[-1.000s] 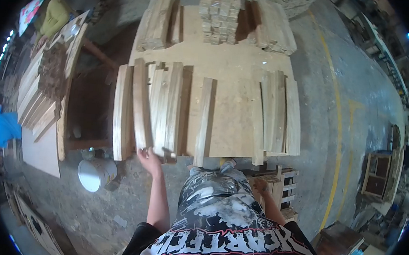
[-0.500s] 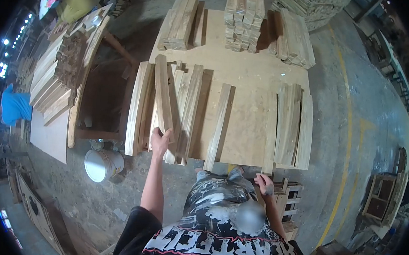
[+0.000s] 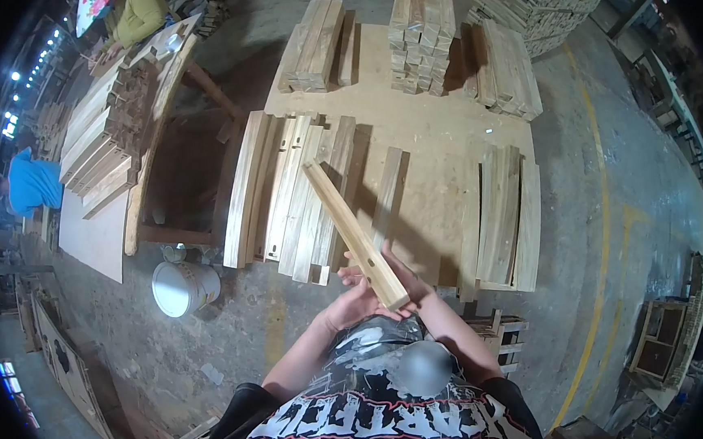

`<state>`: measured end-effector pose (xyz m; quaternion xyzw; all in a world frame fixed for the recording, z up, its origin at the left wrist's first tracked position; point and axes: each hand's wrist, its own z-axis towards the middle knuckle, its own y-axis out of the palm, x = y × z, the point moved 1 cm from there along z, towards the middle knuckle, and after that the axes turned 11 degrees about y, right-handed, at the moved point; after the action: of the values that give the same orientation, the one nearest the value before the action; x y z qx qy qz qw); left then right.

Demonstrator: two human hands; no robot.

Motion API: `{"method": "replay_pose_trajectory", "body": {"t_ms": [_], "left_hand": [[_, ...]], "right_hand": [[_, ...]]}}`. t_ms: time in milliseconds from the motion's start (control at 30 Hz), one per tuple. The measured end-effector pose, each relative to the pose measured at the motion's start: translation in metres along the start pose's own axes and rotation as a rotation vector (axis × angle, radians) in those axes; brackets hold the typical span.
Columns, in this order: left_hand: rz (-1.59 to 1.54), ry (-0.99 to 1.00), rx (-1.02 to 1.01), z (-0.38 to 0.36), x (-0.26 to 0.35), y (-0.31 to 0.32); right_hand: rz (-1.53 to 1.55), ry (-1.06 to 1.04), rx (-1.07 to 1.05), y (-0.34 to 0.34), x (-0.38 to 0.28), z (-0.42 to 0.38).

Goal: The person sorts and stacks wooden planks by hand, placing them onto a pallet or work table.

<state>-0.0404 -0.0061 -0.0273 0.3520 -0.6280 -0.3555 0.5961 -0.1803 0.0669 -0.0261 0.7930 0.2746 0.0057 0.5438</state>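
A wooden bar (image 3: 354,234) with a slot cut in its face slants in front of my body, its near end between my two hands. My left hand (image 3: 354,303) supports that end from the left and below, fingers partly curled. Against its right side rests my right hand (image 3: 403,276), with some fingers hidden behind the wood. The bar's far end is raised over a row of slotted wooden bars (image 3: 292,191) on the table's left part. One single bar (image 3: 387,193) lies just beyond my right hand.
The plywood table (image 3: 436,168) also bears bars at right (image 3: 499,213) and stacks along its far side (image 3: 421,37). A white bucket (image 3: 185,288) stands on the floor at left. Beside a second table (image 3: 133,212), two people work, one in yellow (image 3: 142,13), one in blue (image 3: 32,183).
The bar has come off the row towards my body, turning to slant the other way and showing its slot. My right hand has left the right-hand bars and joined my left at its near end.
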Motion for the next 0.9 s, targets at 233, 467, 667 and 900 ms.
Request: {"method": "replay_pose_trajectory", "body": {"t_ms": [233,467,667,900], "left_hand": [[1.256,-0.143,0.528,-0.037,0.051,-0.007],[2.233,0.327,0.435,-0.004,0.134,-0.007],[2.446,-0.254,-0.09,0.027,0.146,-0.016],[2.16,-0.413,0.077,0.006,0.058,-0.037]], "right_hand": [[-0.774,0.019,0.513,-0.025,0.001,-0.013],[-1.486,-0.205,0.877,-0.026,-0.017,-0.087],[-1.788,-0.087,0.772,-0.008,-0.043,-0.141],[-1.645,-0.644,1.329,-0.072,-0.031,-0.194]]}}
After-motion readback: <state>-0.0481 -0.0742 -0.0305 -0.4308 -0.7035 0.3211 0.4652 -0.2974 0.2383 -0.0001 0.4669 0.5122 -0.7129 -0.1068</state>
